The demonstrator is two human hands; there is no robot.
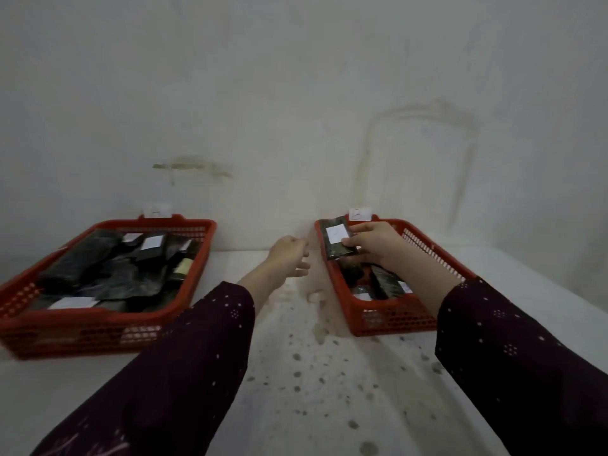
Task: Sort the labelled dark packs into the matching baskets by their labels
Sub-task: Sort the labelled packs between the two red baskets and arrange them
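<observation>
Two red mesh baskets stand on a white stained surface. The left basket (108,327) holds several dark packs (108,268) with white labels and has a paper tag (157,211) on its far rim. The right basket (388,319) also holds a few dark packs (385,284) and carries a tag (359,213) at its far rim. My right hand (378,245) grips a dark pack (335,238) with a white label above the right basket's far end. My left hand (289,255) hovers between the baskets, fingers loosely curled, holding nothing.
A plain white wall (296,110) rises just behind the baskets. The white surface (296,373) between the baskets is speckled with dark spots. Dark patterned sleeves cover both my forearms.
</observation>
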